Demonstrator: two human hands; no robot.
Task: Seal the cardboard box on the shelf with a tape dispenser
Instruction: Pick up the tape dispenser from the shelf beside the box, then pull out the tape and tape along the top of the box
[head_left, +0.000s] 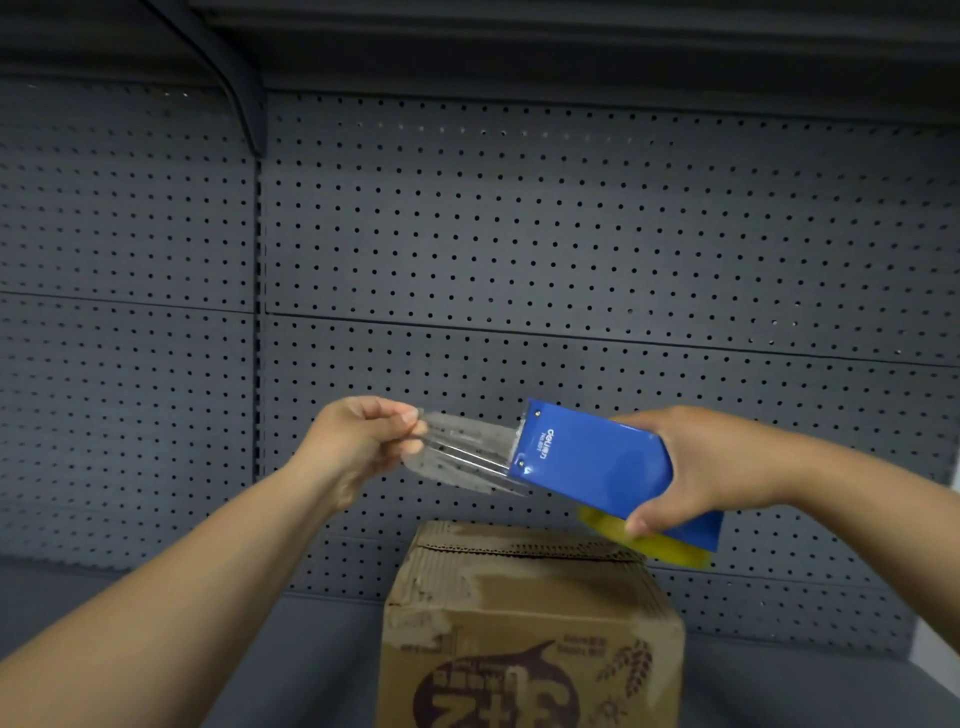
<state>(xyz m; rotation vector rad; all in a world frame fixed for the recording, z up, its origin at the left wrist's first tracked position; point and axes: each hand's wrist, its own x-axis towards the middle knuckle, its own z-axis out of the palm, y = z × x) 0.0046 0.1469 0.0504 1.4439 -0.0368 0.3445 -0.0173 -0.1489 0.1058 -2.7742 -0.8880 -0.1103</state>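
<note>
My left hand (358, 447) pinched the tape end (462, 457), my right hand (691, 467) clenched the tape dispenser (592, 462) at twelve o'clock above the still-unsealed cardboard box (530, 623).

**Materials and finishes**

The tape dispenser (592, 460) is glossy blue plastic; its tape strip (467, 457) is clear, shiny film. The cardboard box (530, 623) is matt, scuffed corrugated board. The pegboard (519, 234) looks matt grey, perforated.
</note>
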